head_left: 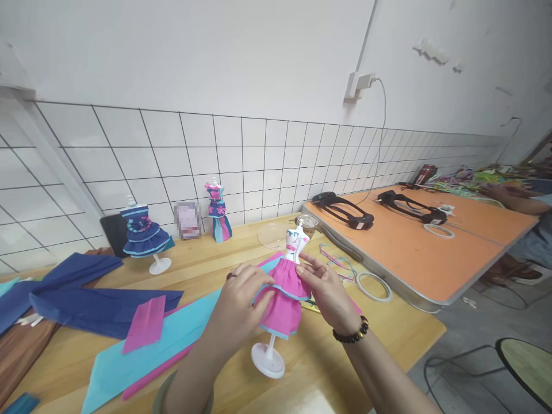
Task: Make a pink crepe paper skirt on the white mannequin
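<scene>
Head view showed both hands closed on a small mannequin [288,270] standing on the wooden desk [328,368]: the left hand [241,302] pinched its pink skirt [284,299] from the left, the right hand [328,293] pressed fingers to the skirt's waist beside a tape ring [374,286].

I face a white wall [241,52] whose lower half is white tile [259,155] with dark grout. A charger [360,83] hangs plugged in up high. My wooden worktop [207,264] meets an orange folding table [414,247] on the right, above a grey floor [470,328].
</scene>
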A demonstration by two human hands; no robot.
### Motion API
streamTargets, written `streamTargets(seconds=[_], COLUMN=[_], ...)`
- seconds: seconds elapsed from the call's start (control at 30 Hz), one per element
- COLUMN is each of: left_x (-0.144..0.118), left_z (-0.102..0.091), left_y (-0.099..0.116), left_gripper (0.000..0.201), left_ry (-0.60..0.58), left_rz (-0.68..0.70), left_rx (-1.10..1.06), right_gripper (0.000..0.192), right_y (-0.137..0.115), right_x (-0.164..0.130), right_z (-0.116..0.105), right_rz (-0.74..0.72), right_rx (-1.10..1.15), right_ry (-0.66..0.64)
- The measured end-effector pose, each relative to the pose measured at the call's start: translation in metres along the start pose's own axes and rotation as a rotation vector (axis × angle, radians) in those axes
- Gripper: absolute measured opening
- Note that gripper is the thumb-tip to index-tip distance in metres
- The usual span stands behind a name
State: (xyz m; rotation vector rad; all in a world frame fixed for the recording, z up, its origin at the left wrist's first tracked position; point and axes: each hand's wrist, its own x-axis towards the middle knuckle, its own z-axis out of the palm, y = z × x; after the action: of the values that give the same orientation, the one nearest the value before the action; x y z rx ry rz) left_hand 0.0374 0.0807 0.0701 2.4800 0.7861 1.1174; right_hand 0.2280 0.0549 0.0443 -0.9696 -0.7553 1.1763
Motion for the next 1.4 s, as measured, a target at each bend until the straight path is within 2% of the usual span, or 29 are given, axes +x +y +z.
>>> streamTargets(seconds=[0.13,0.3,0.43,0.57,0.73,0.93,1.3,1.4], left_x=[0.000,0.001,0.002,0.002,0.002,0.002,0.004,0.004], left_z=[0.004,0.005,0.010,0.022,0.036,0.037,0.031,0.032], left_y=[-0.005,-0.008,0.000,0.008,0.008,0.008,0.011,0.009], left_gripper=[0.020,0.017,0.004,0.026,0.031,0.023,0.009,0.013], left_ry=[0.089,0.137,0.158,0.082,0.084,0.103,0.043,0.034], left_rz=[0.061,0.013,-0.177,-0.406,-0.558,-0.573,-0.570,-0.569], left_rx=[0.089,0.142,0.011,-0.275,-0.525,-0.570,-0.582,-0.585], right_gripper=[0.053,0.050,0.050,0.049,0.052,0.050,0.054,0.053], right_y=[-0.002,-0.007,-0.008,-0.007,-0.004,-0.003,-0.005,-0.004], right_x=[-0.002,-0.005,-0.006,-0.008,-0.014,-0.016,-0.009,-0.011], right_z=[0.001,0.002,0.005,0.010,0.021,0.026,0.016,0.017], right_rz=[-0.026,-0.093,-0.237,-0.394,-0.453,-0.451,-0.431,-0.434], right_rx=[-0.038,-0.077,-0.141,-0.197,-0.249,-0.254,-0.224,-0.239], right_ry=[0.029,0.080,0.196,0.244,0.245,0.234,0.235,0.242])
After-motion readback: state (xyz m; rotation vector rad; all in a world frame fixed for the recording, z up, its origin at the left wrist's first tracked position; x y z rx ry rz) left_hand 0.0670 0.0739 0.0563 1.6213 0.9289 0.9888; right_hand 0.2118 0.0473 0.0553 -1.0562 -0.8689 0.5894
